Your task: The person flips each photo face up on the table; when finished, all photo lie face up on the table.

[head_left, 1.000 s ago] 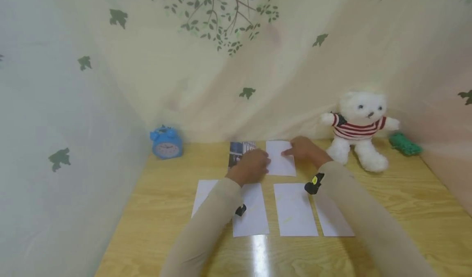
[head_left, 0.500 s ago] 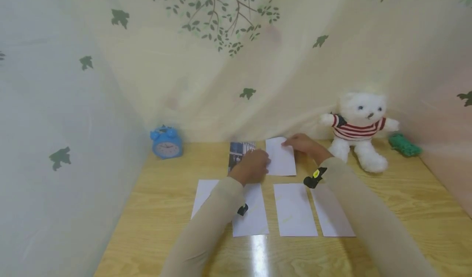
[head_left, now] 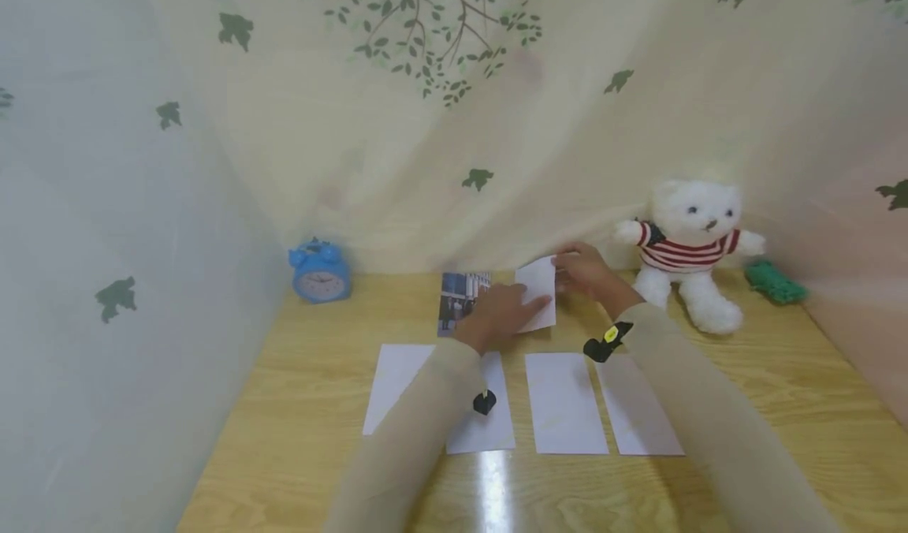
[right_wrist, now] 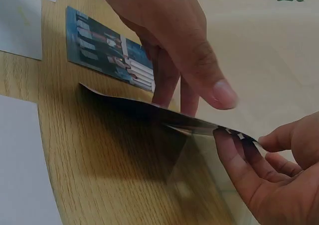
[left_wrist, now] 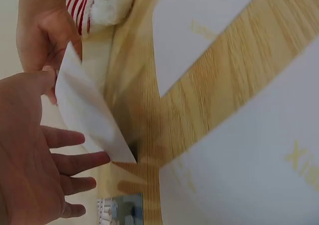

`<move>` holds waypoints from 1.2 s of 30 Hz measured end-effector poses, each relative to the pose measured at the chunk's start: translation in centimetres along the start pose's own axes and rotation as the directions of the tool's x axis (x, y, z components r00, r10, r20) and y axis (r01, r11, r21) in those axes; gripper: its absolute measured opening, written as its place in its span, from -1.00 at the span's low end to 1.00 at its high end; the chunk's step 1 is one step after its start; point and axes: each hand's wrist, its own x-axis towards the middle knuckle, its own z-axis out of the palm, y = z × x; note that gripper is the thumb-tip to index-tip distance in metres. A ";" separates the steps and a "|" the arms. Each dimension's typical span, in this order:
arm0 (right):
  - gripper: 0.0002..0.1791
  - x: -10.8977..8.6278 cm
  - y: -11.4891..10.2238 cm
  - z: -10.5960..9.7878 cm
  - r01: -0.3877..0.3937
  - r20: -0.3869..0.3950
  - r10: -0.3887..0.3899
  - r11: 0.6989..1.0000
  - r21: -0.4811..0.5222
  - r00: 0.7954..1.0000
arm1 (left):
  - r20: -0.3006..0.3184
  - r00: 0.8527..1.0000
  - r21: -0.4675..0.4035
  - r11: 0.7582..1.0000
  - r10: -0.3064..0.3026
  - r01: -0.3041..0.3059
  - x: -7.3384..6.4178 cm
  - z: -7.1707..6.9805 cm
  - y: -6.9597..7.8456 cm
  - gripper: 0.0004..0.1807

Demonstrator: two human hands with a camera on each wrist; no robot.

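A photo [head_left: 535,292] with a white back is tilted up off the table, its right side raised. In the right wrist view its dark printed underside [right_wrist: 129,105] shows. My right hand [head_left: 585,274] pinches the far right corner between thumb and fingers [right_wrist: 234,158]. My left hand [head_left: 500,312] has its fingers spread and straight, the fingertips [left_wrist: 102,158] against the white side. Just left of it, a face-up photo [head_left: 454,300] of people by a building lies flat, partly covered by the left hand in the head view.
Several white sheets [head_left: 566,403] lie in a row nearer the front, partly under the forearms. A blue alarm clock [head_left: 321,274] stands back left. A white teddy bear [head_left: 691,241] sits back right beside a green bundle [head_left: 775,282]. A printed cloth hangs behind.
The photo lay flat with its white back up; my right hand has lifted its right side, tilting it leftward. My left hand has moved slightly right and spread its fingers onto it.
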 end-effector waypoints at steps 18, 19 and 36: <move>-0.56 -0.9 0.0 0.6 0.097 0.011 -0.098 0.995 0.033 0.995 | -0.116 0.987 -0.440 0.897 -0.109 0.048 0.1 -1.7 2.1 -0.66; -0.56 -0.9 0.2 0.6 0.107 0.016 -0.107 0.994 0.014 0.994 | -0.122 0.987 -0.457 0.889 -0.103 0.037 0.2 -1.7 2.1 -0.64; -0.44 0.1 3.2 2.6 0.386 0.263 -0.320 0.425 -0.819 0.910 | -0.123 0.971 -0.327 0.932 -0.205 0.155 -0.1 0.4 -1.8 -0.49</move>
